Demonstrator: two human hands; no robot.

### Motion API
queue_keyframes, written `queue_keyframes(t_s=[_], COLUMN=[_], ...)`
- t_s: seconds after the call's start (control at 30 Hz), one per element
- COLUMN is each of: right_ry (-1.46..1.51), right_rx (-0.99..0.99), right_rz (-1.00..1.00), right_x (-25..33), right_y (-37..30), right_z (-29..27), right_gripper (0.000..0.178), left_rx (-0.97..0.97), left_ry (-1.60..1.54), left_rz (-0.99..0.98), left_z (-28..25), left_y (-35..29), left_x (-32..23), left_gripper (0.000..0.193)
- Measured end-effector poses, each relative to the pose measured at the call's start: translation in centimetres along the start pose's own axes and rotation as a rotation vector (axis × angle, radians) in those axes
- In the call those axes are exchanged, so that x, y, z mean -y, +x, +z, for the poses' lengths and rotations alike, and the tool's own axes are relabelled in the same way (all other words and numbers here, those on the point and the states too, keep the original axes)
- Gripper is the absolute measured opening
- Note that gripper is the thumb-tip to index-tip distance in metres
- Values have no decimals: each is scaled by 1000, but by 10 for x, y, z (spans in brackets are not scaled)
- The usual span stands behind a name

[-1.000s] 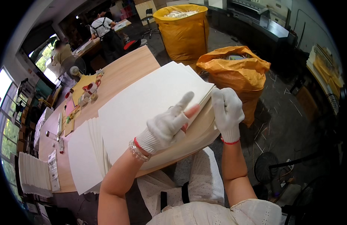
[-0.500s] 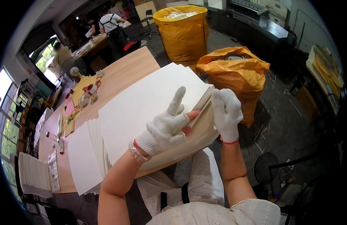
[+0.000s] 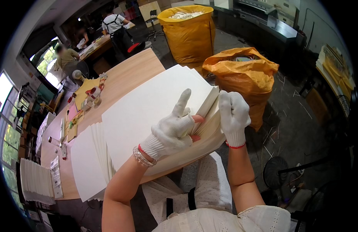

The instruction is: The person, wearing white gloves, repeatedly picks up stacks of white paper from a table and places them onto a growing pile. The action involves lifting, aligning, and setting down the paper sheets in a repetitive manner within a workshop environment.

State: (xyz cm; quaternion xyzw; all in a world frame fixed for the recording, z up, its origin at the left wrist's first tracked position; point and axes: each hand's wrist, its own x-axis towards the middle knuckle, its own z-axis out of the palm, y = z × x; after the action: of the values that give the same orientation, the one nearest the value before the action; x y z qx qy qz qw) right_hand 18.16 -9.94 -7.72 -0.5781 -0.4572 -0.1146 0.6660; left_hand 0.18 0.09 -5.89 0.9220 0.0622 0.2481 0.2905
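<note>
A thick stack of large white paper sheets [image 3: 148, 104] lies on the table in front of me, its right edge lifted and fanned. My right hand [image 3: 234, 112], in a white knit glove with a red cuff, is closed on the raised sheets at their right edge. Over the stack's right part is my left hand [image 3: 173, 129], gloved as well, with two bare fingertips showing. One gloved finger points up and away; the bare tips stand apart against the fanned sheet edges. Clear bead bracelets [image 3: 142, 156] circle my left wrist.
Another pile of white sheets [image 3: 88, 162] overlaps at the left. Tape, cups and small tools lie along the wooden table's [image 3: 136, 69] left side. Beyond its right edge stand two orange sacks [image 3: 240, 77] [image 3: 188, 38]. People work at a farther table [image 3: 95, 46].
The fanned sheet edges between my hands have spread and shifted slightly. Both hands stay in nearly the same places. In the background, a person at the far left has moved.
</note>
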Motion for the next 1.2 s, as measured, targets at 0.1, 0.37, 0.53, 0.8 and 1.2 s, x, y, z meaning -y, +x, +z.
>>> queue_keyframes(t_s=[0.1, 0.37, 0.53, 0.8, 1.2], right_ry=[27, 39, 37, 30, 89], right_rx=[11, 16, -25, -26, 6], right_rz=[-25, -25, -16, 14, 7], right_x=[1, -1, -2, -3, -10], right_y=[1, 1, 0, -2, -14], right_z=[-3, -3, 1, -2, -14], right_gripper=[32, 29, 24, 24, 37], left_rx=[-12, 200, 44, 64, 170], left_ry=[-61, -79, 30, -40, 186], left_rz=[7, -106, -35, -48, 36], left_z=[1, -12, 0, -3, -8], left_y=[0, 9, 1, 2, 1], left_x=[1, -13, -5, -4, -7], left_gripper=[41, 39, 44, 45, 45])
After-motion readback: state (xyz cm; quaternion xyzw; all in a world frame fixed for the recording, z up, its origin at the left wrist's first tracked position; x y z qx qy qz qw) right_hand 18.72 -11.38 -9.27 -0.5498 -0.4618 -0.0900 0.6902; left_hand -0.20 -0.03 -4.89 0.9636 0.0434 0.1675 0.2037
